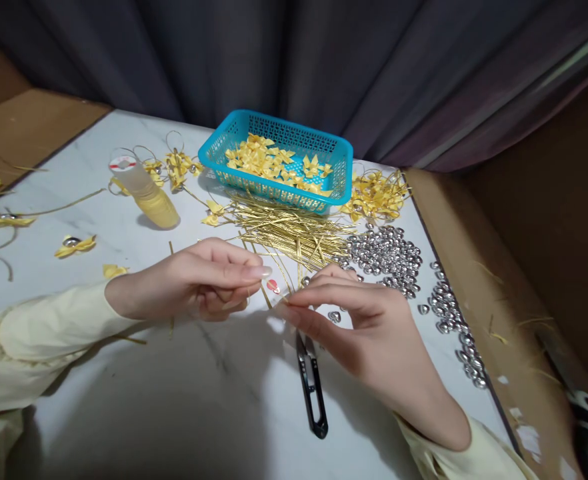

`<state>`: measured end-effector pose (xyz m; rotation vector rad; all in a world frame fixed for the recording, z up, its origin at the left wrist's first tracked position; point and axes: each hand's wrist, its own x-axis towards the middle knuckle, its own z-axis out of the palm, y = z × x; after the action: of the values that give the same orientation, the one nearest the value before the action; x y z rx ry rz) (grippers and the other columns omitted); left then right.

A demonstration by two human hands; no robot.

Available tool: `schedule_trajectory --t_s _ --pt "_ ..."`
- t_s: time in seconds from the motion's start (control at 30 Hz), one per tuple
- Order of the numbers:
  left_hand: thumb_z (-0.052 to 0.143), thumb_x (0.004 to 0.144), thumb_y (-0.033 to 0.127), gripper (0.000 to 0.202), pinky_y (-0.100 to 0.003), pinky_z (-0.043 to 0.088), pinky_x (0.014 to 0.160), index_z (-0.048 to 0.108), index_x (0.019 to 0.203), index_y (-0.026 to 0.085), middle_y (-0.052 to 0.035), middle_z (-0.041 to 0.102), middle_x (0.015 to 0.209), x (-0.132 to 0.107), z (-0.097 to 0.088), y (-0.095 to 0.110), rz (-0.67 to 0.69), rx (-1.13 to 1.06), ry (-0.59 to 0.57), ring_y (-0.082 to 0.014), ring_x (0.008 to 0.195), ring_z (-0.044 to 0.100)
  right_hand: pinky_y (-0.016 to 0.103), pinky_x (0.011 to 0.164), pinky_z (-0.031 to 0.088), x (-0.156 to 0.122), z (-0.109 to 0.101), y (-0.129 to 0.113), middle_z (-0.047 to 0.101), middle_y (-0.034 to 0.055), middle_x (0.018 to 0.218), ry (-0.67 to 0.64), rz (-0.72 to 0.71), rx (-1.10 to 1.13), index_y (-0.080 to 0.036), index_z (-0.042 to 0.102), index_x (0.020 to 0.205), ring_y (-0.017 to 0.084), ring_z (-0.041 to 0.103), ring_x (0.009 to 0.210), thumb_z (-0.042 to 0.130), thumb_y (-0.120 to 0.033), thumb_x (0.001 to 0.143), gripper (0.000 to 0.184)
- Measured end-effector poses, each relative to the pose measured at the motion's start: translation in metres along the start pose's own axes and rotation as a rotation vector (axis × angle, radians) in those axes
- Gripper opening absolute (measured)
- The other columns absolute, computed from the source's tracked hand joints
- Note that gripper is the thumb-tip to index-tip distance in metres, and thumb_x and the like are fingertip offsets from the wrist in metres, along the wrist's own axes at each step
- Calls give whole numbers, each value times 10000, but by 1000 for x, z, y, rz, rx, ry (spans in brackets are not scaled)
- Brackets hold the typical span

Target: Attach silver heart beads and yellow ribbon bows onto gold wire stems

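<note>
My left hand (224, 275) is closed in a pinch, thumb against forefinger; what lies between the fingertips is too small to make out. Facing it, my right hand (347, 313) pinches the tip of a thin gold cord (285, 299). Between the two sets of fingertips shows a small shiny heart-shaped bead (273, 287) with a reddish gleam; whether it hangs on the cord I cannot tell. Below my right fingers lie black thread snips (313, 390), their blades partly under the hand. A pile of gold cords (294, 230) lies just beyond both hands.
A blue basket (341, 167) of yellow ribbon bows stands at the back. Silver heart beads (387, 257) spread to the right. A glue bottle (149, 197) stands left of the basket, and finished-looking bows (75, 245) lie at left. Scissors (581, 400) rest at far right.
</note>
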<state>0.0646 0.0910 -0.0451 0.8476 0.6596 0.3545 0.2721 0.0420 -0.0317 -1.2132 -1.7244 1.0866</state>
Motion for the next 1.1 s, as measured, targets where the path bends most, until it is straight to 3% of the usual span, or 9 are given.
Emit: schedule_trajectory --t_s 0.5,1.1 --pt "671 835 370 383 -203 146 398 512 569 145 46 310 482 0 -3 -2 10 -19 -41 -38 414 209 334 684 445 2 0 0 716 18 674 -17 32 36 -174 764 734 157 603 664 722 -87 755 99" --pt "714 795 392 397 -182 150 389 525 553 142 51 323 473 0 -1 -1 -4 -20 9 -32 405 214 329 655 428 2 0 1 702 13 661 -8 22 8 -173 759 724 148 575 637 727 -112 756 76"
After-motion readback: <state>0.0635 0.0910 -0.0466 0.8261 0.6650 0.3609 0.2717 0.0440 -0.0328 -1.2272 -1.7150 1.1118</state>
